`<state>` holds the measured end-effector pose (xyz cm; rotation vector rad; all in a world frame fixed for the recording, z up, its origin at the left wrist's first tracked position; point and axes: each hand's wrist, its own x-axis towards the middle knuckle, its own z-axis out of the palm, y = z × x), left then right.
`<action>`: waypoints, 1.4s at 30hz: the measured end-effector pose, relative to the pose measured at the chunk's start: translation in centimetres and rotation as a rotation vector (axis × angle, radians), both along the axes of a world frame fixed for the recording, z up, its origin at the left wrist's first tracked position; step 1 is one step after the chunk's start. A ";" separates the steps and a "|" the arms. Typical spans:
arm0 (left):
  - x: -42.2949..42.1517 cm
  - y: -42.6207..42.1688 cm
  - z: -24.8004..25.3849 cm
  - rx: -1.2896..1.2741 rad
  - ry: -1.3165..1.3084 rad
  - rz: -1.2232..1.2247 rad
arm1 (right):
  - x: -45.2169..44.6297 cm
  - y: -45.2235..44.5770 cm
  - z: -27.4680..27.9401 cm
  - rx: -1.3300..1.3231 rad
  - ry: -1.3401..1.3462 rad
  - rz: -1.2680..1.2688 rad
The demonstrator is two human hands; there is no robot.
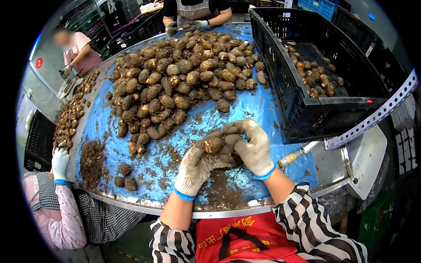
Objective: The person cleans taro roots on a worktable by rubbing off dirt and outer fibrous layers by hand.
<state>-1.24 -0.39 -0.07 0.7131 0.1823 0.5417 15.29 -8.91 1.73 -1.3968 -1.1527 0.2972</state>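
Observation:
Both of my hands wear soiled white gloves with blue cuffs and meet above the blue sheet (263,107) on the table. In my left hand (197,168) lies a brown taro corm (214,145), gripped with the fingers curled behind it. My right hand (252,149) is closed against the left fingers, beside the corm; what its fingers hold is hidden. Loose soil (223,188) lies below my hands. Ahead is a large heap of taro corms (175,83), brown and hairy with roots.
A black crate (315,105) with some corms inside stands at the right. By its near corner lies a knife (291,158) with a wooden handle. Several small corms (127,177) and a soil pile (92,162) sit at left. Co-workers' gloved hands (60,162) are around the table.

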 end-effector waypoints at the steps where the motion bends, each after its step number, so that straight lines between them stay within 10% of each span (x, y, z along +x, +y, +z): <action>1: -0.1 0.1 -0.1 -0.010 -0.006 0.016 | -0.2 0.0 0.7 0.051 -0.129 0.029; 7: -0.9 0.4 -1.4 0.036 0.091 0.092 | -1.1 0.8 0.8 0.252 -0.470 0.184; 21: 0.2 0.2 -0.1 0.019 0.042 0.014 | 0.0 0.1 0.5 -0.036 -0.022 0.024; 26: -0.3 0.7 -1.5 0.000 0.059 0.082 | -0.4 1.1 1.7 0.217 -0.530 0.132; 33: 0.1 0.4 -0.6 0.007 0.077 -0.090 | 0.2 1.1 -0.9 -0.065 0.006 0.006; 42: -0.7 0.6 -1.0 0.156 0.219 -0.019 | -0.1 0.9 0.7 0.016 -0.231 0.354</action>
